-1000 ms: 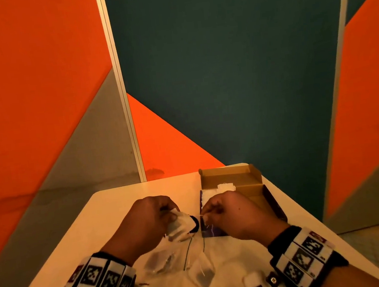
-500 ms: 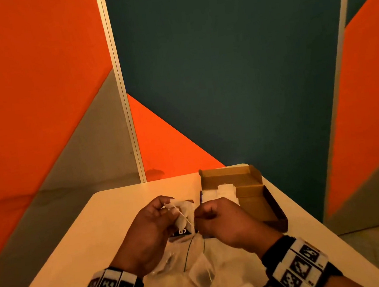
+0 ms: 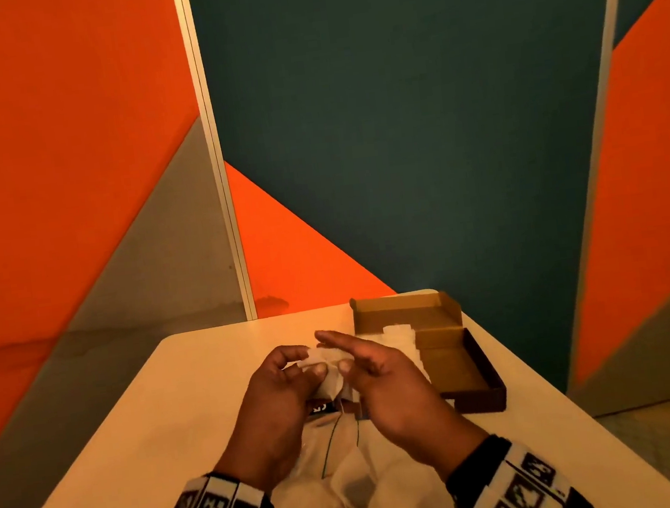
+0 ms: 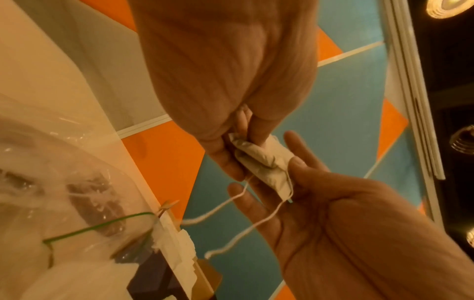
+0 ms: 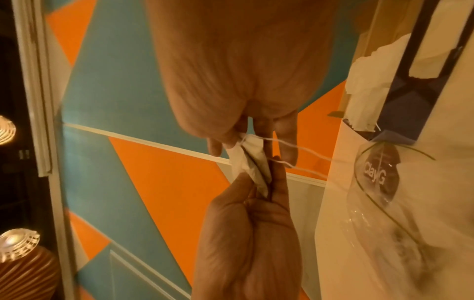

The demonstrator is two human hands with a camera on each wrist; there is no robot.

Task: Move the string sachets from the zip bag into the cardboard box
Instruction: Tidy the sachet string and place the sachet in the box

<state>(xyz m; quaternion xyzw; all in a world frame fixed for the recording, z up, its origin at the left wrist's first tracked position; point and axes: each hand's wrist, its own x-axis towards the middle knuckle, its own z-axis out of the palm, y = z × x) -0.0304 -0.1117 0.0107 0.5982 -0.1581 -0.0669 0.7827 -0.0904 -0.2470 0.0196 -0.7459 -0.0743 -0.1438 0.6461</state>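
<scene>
Office-like booth: orange-and-teal partition panels [image 3: 393, 121] behind a pale table [image 3: 176, 418].

The box [image 3: 454, 359] lies open-topped at the tabletop's [image 3: 168, 419] far right, so a hand can enter it from above. White sachets [image 3: 397, 336] crowd its left part; the right part shows bare cardboard floor. Its raised back flap and a dark wall on the right and near sides bar entry from those sides. The left hand [image 3: 276, 398] and right hand [image 3: 385, 377] meet just left of the box, above the bag [image 3: 351, 486], which covers the near middle. The left half of the tabletop lies bare.
</scene>
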